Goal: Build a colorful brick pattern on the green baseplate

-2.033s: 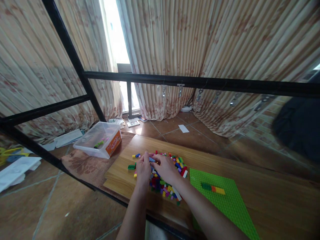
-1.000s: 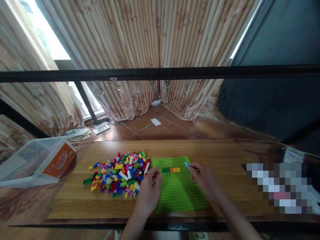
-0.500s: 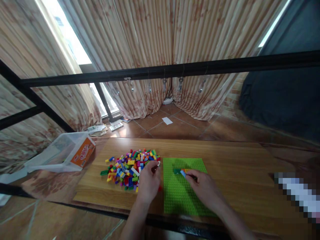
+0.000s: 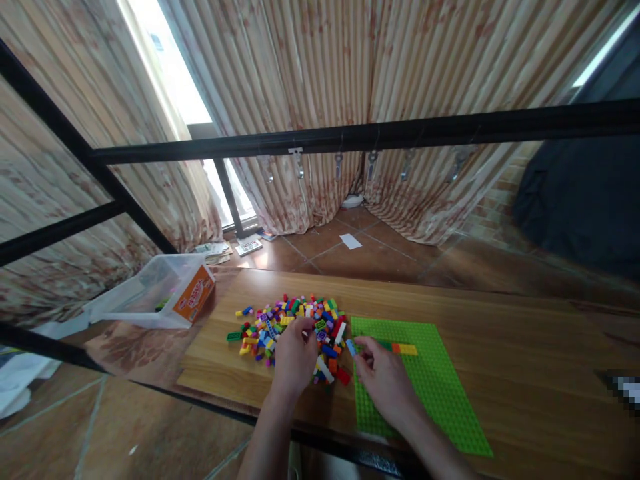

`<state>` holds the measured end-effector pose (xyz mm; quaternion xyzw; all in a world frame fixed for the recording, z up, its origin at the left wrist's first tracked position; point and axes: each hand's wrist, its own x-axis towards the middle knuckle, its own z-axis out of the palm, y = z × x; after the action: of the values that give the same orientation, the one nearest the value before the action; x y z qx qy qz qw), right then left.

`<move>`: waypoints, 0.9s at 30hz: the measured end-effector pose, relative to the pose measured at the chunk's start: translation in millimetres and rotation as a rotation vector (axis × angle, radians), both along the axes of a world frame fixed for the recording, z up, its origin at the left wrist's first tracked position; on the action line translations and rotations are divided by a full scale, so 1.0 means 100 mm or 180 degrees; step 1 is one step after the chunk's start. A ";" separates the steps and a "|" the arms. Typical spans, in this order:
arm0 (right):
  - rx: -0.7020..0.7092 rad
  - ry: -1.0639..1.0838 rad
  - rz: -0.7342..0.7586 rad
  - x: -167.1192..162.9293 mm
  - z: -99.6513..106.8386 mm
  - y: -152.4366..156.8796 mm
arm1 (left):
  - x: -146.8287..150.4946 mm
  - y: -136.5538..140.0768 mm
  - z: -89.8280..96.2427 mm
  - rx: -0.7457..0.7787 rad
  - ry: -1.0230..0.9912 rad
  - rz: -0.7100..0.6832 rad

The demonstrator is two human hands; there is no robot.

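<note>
Light-blue brick (image 4: 351, 347) pinched in right hand (image 4: 383, 377) fingertips, at left edge of green baseplate (image 4: 425, 393), just beside row of bricks (image 4: 400, 348) already on it. Left hand (image 4: 294, 357) rests curled on loose brick pile (image 4: 290, 327) (grasp unclear). Wooden board (image 4: 500, 333) beneath.

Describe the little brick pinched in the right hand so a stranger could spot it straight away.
Start at the green baseplate on the wooden table. At its near-left edge the right hand pinches a small light blue brick in its fingertips. It is pale blue and held up, unlike the short row of bricks on the plate and the loose pile under the left hand.
</note>
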<state>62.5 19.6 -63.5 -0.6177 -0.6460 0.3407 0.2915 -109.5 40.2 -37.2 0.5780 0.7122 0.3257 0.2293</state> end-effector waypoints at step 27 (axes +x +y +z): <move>0.0642 -0.0616 0.0057 -0.08 -0.01 0.11 | -0.42 0.05 0.07 0.0358 -0.1042 0.0536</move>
<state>54.0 30.1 -64.5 -0.6094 -0.7076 0.2154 0.2854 -151.9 45.3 -29.9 0.4676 0.6919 0.4728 0.2813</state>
